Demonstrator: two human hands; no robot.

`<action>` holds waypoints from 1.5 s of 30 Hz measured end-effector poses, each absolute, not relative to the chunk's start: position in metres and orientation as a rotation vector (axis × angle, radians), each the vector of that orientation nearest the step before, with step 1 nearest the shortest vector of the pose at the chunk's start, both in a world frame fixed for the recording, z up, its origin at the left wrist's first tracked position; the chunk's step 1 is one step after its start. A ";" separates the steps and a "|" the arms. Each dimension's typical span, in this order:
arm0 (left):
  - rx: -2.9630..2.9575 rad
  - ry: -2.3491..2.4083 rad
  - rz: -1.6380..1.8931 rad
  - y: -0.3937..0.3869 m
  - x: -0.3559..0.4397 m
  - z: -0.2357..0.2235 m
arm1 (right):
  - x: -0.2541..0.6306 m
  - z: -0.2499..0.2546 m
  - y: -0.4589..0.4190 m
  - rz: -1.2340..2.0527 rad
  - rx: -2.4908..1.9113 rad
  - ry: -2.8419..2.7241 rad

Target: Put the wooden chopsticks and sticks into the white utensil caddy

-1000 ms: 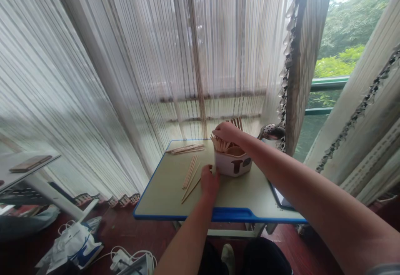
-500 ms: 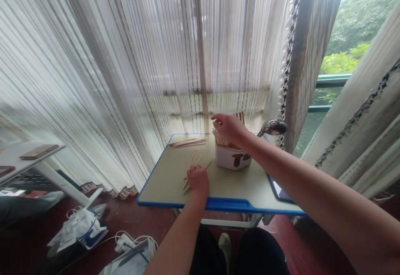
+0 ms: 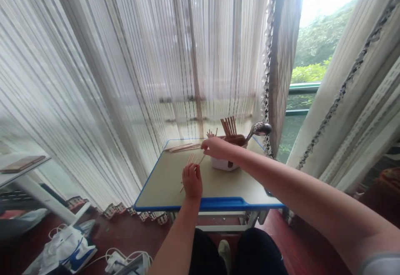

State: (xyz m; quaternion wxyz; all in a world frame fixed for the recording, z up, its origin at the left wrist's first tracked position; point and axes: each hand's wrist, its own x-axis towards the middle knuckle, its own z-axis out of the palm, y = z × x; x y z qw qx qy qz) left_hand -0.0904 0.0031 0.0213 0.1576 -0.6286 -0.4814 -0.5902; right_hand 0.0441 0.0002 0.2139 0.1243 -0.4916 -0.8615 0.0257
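My left hand (image 3: 192, 181) rests over a loose group of thin wooden sticks (image 3: 191, 162) on the desk, its fingers curled and the sticks fanning out from under it. My right hand (image 3: 215, 148) is stretched out, fingers apart and holding nothing, just in front of a white holder (image 3: 222, 164) with a dark pattern. The hand hides much of that holder. Flat wooden sticks (image 3: 229, 127) stand upright inside it. A thin bundle of sticks (image 3: 183, 147) lies at the desk's far left.
The beige desk has a blue rim (image 3: 218, 203). A metal ladle (image 3: 259, 129) rises behind the holder. Sheer striped curtains (image 3: 93, 79) hang just beyond the desk, with an open window at right. Cables and a white bag (image 3: 67, 252) lie on the red floor.
My right hand has moved left and down, from above the holder to in front of it. My left hand has shifted slightly up the desk over the sticks. The view has turned.
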 end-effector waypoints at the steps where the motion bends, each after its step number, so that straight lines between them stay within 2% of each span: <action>1: -1.800 -1.361 -1.698 0.003 -0.090 0.021 | 0.043 0.215 -0.002 0.093 -1.414 -2.526; 5: -1.822 -1.322 -1.699 0.005 -0.091 0.020 | 0.039 0.226 -0.009 0.152 -1.380 -2.517; 12: -1.932 -1.203 -1.680 0.005 -0.092 0.021 | 0.045 0.211 -0.012 -0.132 -1.322 -2.484; 19: -1.891 -1.230 -1.772 0.002 -0.095 0.022 | 0.055 0.191 -0.014 0.181 -1.312 -2.406; 23: -1.944 -1.200 -1.787 0.003 -0.090 0.022 | 0.052 0.195 -0.024 0.182 -1.320 -2.388; 28: -2.007 -1.210 -1.718 0.005 -0.088 0.019 | 0.055 0.222 -0.028 0.104 -1.237 -2.250; 30: -2.024 -1.228 -1.666 0.006 -0.088 0.018 | 0.059 0.232 -0.024 0.189 -1.279 -2.095; 34: -2.056 -1.267 -1.599 0.008 -0.087 0.017 | 0.062 0.228 -0.018 0.637 -1.301 -1.945; 36: -2.067 -1.269 -1.585 0.008 -0.086 0.016 | 0.062 0.225 -0.017 0.700 -1.245 -1.987; 39: -2.088 -1.277 -1.561 0.008 -0.086 0.017 | 0.065 0.240 -0.016 0.529 -1.182 -1.944; 45: -2.180 -1.319 -1.510 0.008 -0.085 0.019 | 0.086 0.307 0.006 0.106 -1.106 -1.656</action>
